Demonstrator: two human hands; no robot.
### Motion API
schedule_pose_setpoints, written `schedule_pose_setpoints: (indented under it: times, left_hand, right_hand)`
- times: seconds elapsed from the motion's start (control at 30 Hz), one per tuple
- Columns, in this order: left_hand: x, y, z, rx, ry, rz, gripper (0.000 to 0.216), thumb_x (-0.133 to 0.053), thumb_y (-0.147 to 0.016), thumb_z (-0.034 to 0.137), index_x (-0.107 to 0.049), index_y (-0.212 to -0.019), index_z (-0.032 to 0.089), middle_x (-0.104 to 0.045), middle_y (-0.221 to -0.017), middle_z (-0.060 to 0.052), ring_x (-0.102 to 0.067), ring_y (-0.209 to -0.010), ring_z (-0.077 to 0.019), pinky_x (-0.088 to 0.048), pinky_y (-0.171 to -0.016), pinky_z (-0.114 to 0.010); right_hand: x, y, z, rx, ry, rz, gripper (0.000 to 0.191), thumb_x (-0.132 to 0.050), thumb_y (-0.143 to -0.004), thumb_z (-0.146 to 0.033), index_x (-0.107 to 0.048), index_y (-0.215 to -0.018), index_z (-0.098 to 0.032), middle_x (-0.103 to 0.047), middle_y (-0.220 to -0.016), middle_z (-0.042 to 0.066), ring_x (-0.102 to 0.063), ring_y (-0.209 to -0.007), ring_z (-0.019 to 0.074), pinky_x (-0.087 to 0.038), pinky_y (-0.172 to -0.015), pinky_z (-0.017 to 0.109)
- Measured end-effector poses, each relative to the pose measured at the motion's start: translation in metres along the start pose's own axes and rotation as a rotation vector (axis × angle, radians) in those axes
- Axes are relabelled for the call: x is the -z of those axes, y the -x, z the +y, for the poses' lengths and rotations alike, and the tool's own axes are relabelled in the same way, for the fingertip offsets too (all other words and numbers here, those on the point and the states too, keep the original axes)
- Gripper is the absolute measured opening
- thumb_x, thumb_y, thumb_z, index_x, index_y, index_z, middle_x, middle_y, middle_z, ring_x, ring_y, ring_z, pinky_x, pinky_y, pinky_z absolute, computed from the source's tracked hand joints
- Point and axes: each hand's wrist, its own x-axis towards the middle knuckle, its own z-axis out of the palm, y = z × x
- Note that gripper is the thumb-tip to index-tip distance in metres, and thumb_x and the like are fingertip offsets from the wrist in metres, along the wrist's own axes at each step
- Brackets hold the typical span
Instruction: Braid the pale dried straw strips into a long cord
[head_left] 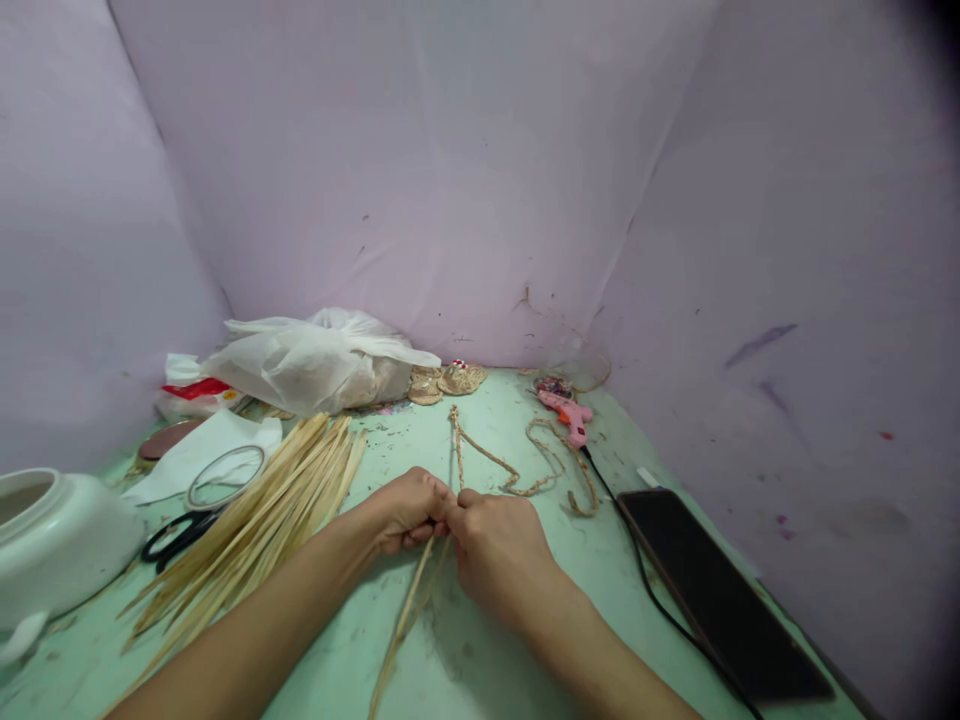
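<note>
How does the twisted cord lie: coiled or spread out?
Spread out: the twisted cord runs in loose bends across the green table, near the pink glue gun.

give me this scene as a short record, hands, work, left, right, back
left hand: pinching cord, fingers against right hand
right hand: pinching beside left
work: cord above hands, loose strips below
left: straw, scissors, pot
right: glue gun
back: bag, woven pieces
</note>
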Motion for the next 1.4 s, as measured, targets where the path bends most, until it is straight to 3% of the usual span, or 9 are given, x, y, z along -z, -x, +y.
schedule_pose_setpoints:
  times: [0.17,0.33,0.43,0.57,0.73,0.87,0.97,1.17,1.4]
  left_hand:
    - [0.001,0.002,0.004,0.006,-0.119,-0.013,0.006,-0.047,-0.047,0.016,-0.046,-0.042,0.014,-0.036,-0.029,0.005,-0.022,-0.023,-0.0039,-0.011,-0.028,-0.019]
    - [0.003,0.003,0.005,0.025,-0.149,-0.022,0.012,-0.052,-0.054,0.026,-0.050,-0.052,0.014,-0.041,-0.036,0.005,-0.023,-0.026,-0.0034,-0.012,-0.029,-0.019]
    - [0.002,0.003,0.004,0.004,-0.157,-0.036,0.016,-0.053,-0.055,0.029,-0.048,-0.050,0.014,-0.039,-0.036,0.005,-0.023,-0.026,-0.0032,-0.012,-0.030,-0.020]
    - [0.002,0.004,0.004,-0.037,-0.169,-0.057,0.020,-0.052,-0.057,0.030,-0.045,-0.047,0.015,-0.036,-0.034,0.006,-0.022,-0.026,-0.0033,-0.012,-0.031,-0.021]
    - [0.003,0.003,0.005,-0.019,-0.186,-0.061,0.019,-0.052,-0.056,0.031,-0.045,-0.048,0.015,-0.039,-0.035,0.005,-0.023,-0.026,-0.0029,-0.012,-0.031,-0.020]
    - [0.004,0.002,0.004,-0.020,-0.188,-0.063,0.021,-0.053,-0.056,0.032,-0.045,-0.048,0.015,-0.038,-0.034,0.006,-0.022,-0.026,-0.0030,-0.013,-0.030,-0.019]
    - [0.002,0.003,0.005,-0.015,-0.186,-0.051,0.019,-0.052,-0.056,0.031,-0.046,-0.047,0.015,-0.039,-0.035,0.005,-0.022,-0.026,-0.0032,-0.013,-0.030,-0.019]
    - [-0.003,0.006,0.007,-0.024,-0.218,0.007,0.016,-0.049,-0.056,0.023,-0.044,-0.043,0.015,-0.035,-0.032,0.005,-0.023,-0.027,-0.0035,-0.013,-0.031,-0.019]
    - [0.000,0.004,0.003,-0.076,-0.222,-0.025,0.019,-0.048,-0.058,0.024,-0.043,-0.042,0.015,-0.032,-0.031,0.006,-0.021,-0.027,-0.0038,-0.012,-0.031,-0.020]
  right_hand:
    - [0.003,0.000,0.016,0.021,-0.161,0.015,0.019,-0.050,-0.068,-0.020,-0.066,-0.080,-0.021,-0.065,-0.074,0.005,-0.058,-0.066,0.0163,-0.030,-0.052,0.024]
    - [-0.008,-0.014,0.046,-0.363,-0.717,0.081,0.016,-0.049,-0.069,-0.019,-0.064,-0.074,-0.016,-0.064,-0.068,0.005,-0.057,-0.063,0.0148,-0.037,-0.056,0.023]
    - [-0.017,-0.019,0.045,-0.508,-1.222,-0.141,0.014,-0.046,-0.070,-0.014,-0.059,-0.073,-0.013,-0.062,-0.063,0.004,-0.055,-0.056,0.0120,-0.042,-0.057,0.023]
    - [-0.023,-0.019,0.034,-0.473,-1.628,-0.455,0.020,-0.037,-0.076,-0.010,-0.055,-0.067,-0.010,-0.057,-0.054,0.005,-0.055,-0.049,0.0107,-0.046,-0.058,0.027]
    - [-0.027,-0.020,0.042,-0.503,-1.709,-0.462,0.022,-0.037,-0.078,-0.010,-0.053,-0.064,-0.009,-0.059,-0.055,0.007,-0.056,-0.050,0.0105,-0.047,-0.057,0.026]
    - [-0.026,-0.021,0.046,-0.522,-1.613,-0.397,0.012,-0.048,-0.072,-0.013,-0.053,-0.062,-0.010,-0.059,-0.056,0.005,-0.055,-0.048,0.0097,-0.045,-0.050,0.022]
    - [-0.026,-0.021,0.043,-0.554,-1.481,-0.312,0.009,-0.052,-0.067,-0.015,-0.052,-0.059,-0.011,-0.055,-0.050,0.001,-0.049,-0.042,0.0079,-0.040,-0.044,0.020]
    - [-0.033,-0.022,0.043,-0.456,-1.244,-0.093,0.008,-0.056,-0.058,-0.013,-0.053,-0.051,-0.012,-0.044,-0.039,-0.005,-0.037,-0.039,0.0045,-0.033,-0.042,0.018]
    - [-0.028,-0.023,0.037,-0.606,-1.485,-0.195,0.007,-0.052,-0.062,-0.013,-0.051,-0.056,-0.013,-0.051,-0.045,-0.002,-0.049,-0.043,0.0078,-0.044,-0.047,0.021]
